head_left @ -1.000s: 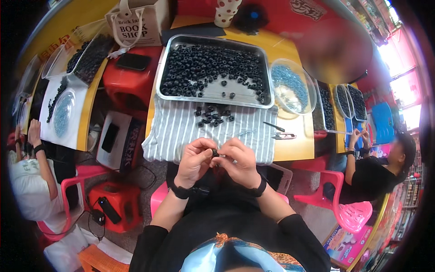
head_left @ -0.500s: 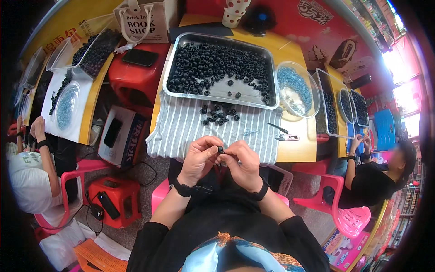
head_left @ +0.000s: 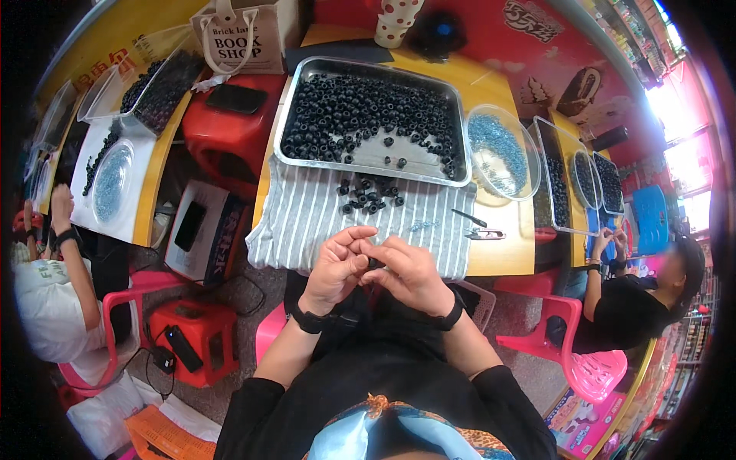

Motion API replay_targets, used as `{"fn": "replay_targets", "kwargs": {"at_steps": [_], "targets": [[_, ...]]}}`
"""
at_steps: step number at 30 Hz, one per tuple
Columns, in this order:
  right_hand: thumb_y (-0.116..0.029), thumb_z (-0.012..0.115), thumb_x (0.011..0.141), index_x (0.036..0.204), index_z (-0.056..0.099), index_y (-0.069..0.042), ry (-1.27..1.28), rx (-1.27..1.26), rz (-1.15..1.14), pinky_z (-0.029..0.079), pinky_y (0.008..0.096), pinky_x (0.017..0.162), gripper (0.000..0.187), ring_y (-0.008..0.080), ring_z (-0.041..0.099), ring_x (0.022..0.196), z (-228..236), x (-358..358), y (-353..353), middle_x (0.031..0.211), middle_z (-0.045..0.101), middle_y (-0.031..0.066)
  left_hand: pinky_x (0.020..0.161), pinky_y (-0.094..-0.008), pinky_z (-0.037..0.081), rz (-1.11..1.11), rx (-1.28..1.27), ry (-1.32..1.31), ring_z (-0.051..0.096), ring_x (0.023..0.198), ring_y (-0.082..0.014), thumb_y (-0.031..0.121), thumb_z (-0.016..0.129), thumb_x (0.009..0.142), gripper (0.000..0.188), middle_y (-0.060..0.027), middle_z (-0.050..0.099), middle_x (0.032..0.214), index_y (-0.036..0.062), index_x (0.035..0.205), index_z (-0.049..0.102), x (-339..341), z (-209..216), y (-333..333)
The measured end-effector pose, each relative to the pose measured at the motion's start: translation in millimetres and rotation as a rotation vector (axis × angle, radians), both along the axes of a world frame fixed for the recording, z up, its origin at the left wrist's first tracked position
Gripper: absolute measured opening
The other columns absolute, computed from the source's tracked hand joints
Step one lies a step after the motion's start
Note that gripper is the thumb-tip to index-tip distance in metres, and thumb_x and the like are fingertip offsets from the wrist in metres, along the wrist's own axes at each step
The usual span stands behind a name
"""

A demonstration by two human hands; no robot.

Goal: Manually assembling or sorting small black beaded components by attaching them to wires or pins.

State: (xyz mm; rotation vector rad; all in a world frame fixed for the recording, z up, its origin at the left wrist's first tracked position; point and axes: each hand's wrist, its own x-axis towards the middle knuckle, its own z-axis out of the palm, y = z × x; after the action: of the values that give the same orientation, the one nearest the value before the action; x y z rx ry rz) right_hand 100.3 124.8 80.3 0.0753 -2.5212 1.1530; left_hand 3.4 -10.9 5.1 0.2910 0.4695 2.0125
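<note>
My left hand (head_left: pixel 336 268) and my right hand (head_left: pixel 410 277) meet over the near edge of a striped grey cloth (head_left: pixel 303 218). Pinched between the fingertips of both is a small black ring-shaped piece (head_left: pixel 375 263), mostly covered by my fingers. Just beyond them, several loose black ring-shaped pieces (head_left: pixel 371 201) lie in a cluster on the cloth. A few pale blue bits (head_left: pixel 424 226) rest to the right of these. Farther off, a metal tray (head_left: pixel 368 170) holds a great many of the same black pieces.
Right of the tray stands a clear round dish (head_left: pixel 534 172) of pale blue bits. Small thread snips (head_left: pixel 486 234) and a dark slim tool (head_left: pixel 469 218) lie near the right edge. Co-workers sit at tables on the left (head_left: pixel 57 307) and right (head_left: pixel 629 299).
My right fingers have moved left and closed over the black piece, which shows less now. The left co-worker's hand has risen a little.
</note>
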Motion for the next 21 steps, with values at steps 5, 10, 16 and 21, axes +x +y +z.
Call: {"fn": "replay_targets", "kwargs": {"at_steps": [5,10,16,21], "targets": [[-0.007,0.071,0.075,0.109,0.06,-0.004,0.028,0.032,0.066,0.048,0.0364,0.054,0.036,0.029,0.062,0.067,-9,2,-3,0.078,0.056,0.0112,0.056,-0.0208,0.049,-0.079,0.007,0.023,0.059,0.068,-0.0103,0.004,0.067,0.087,0.05,-0.0053,0.06,0.086,-0.004,0.132,0.046,-3,-1,-4],[-0.005,0.071,0.075,0.097,0.06,-0.003,0.094,0.019,0.047,0.046,0.0365,0.052,0.024,0.0293,0.06,0.063,-5,2,-4,0.074,0.056,0.0111,0.054,-0.0202,0.048,-0.137,-0.12,0.067,0.058,0.064,-0.0097,0.0,0.064,0.088,0.048,-0.0047,0.059,0.082,-0.0034,0.132,0.046,-5,4,-2],[-0.006,0.067,0.081,0.097,0.061,-0.001,0.017,-0.031,-0.227,0.049,0.0353,0.061,0.018,0.0294,0.064,0.074,-2,37,53,0.083,0.062,0.0136,0.058,-0.0246,0.051,-0.028,-0.045,0.115,0.064,0.068,-0.018,0.008,0.059,0.092,0.042,-0.0125,0.064,0.089,-0.003,0.131,0.048,2,3,7],[-0.002,0.065,0.085,0.098,0.064,0.003,0.171,0.2,-0.893,0.048,0.0276,0.067,0.014,0.0129,0.058,0.073,39,94,181,0.083,0.062,0.008,0.062,-0.0273,0.054,-0.044,-0.103,0.15,0.066,0.073,-0.0207,0.012,0.06,0.093,0.037,-0.0165,0.065,0.096,-0.0036,0.126,0.053,2,-2,4]]}}
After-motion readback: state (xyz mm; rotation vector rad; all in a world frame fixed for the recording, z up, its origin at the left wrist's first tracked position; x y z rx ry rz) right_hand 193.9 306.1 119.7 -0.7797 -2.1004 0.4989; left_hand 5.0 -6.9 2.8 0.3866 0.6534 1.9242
